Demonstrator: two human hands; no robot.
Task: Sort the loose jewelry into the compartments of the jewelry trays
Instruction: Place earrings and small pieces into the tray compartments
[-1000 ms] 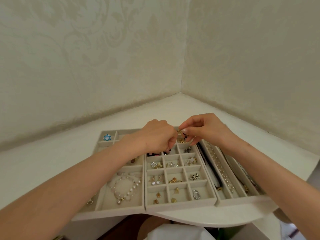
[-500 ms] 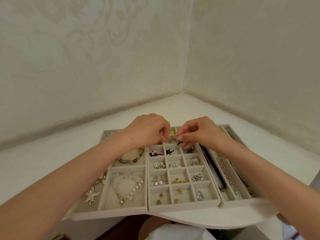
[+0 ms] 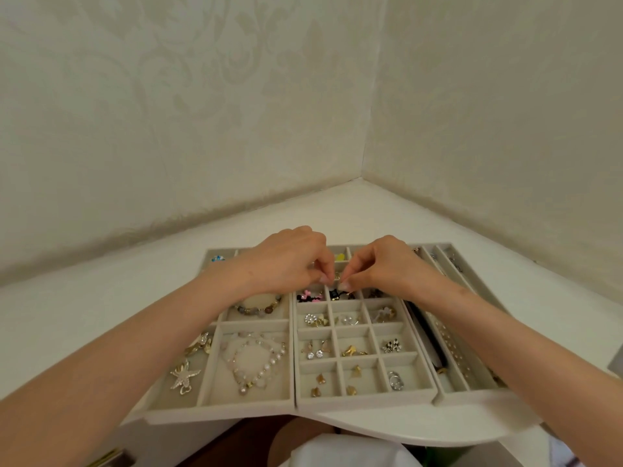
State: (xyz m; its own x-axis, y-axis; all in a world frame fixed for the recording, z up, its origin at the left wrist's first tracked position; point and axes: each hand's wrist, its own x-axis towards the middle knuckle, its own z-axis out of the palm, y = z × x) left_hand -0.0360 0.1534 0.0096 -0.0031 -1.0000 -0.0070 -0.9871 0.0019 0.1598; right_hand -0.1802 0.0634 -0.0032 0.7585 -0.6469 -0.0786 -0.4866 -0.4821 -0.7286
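Three beige velvet jewelry trays lie side by side on a white corner table: a left tray (image 3: 215, 407) with a pearl bracelet (image 3: 259, 362), a bead bracelet (image 3: 258, 308) and a starfish brooch (image 3: 183, 375); a middle grid tray (image 3: 367, 401) with small earrings and a ring (image 3: 394, 379); a right tray (image 3: 472, 394) with long channels. My left hand (image 3: 290, 261) and my right hand (image 3: 384, 264) meet over the far cells of the middle tray. Their fingertips pinch a small gold piece (image 3: 337, 275) between them; its shape is too small to tell.
Patterned walls close the corner behind the white table (image 3: 101, 298). The trays overhang the table's curved front edge (image 3: 404, 433). A black strand (image 3: 428, 335) lies in the right tray's first channel. A blue flower piece (image 3: 218, 258) sits in the left tray's far corner cell.
Both hands have come lower, toward the far cells of the middle tray, still pinching the small gold piece. The view has shifted, showing more of the left tray.
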